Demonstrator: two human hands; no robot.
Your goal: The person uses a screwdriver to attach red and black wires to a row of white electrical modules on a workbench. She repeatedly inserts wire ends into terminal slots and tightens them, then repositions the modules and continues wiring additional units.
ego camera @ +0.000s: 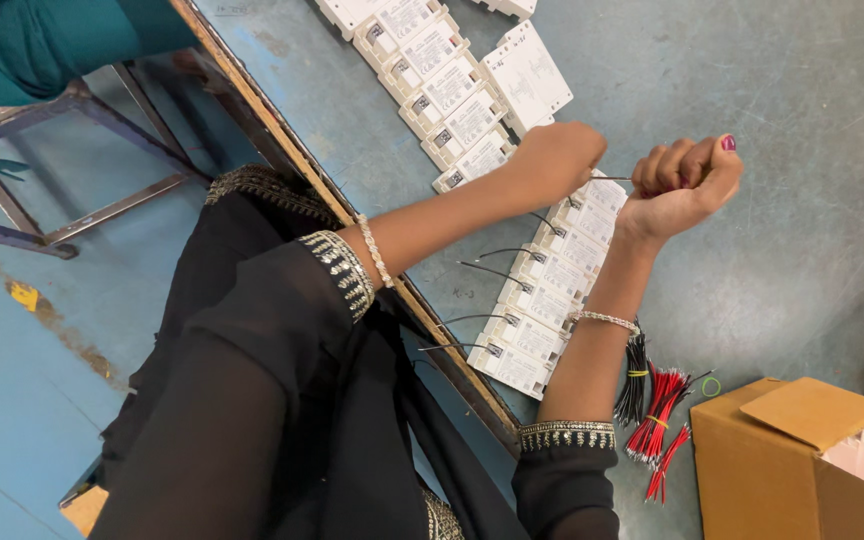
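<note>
Head view: thin black wire point(612, 179) pinched between both fists' grips.

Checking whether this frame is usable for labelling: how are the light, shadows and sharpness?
Head view: even, soft light on the grey table; faint shadows under both hands; left hand and right hand sharp; thin black wire between them barely resolves; view tilted.

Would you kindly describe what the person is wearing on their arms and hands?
Both arms wear sheer black sleeves ending in cuffs trimmed with silver beadwork, the left cuff and the right cuff. Each wrist carries a slim silver beaded bracelet, one by the left hand and one by the right hand. One nail on the right hand's fingers is painted dark pink.
</note>
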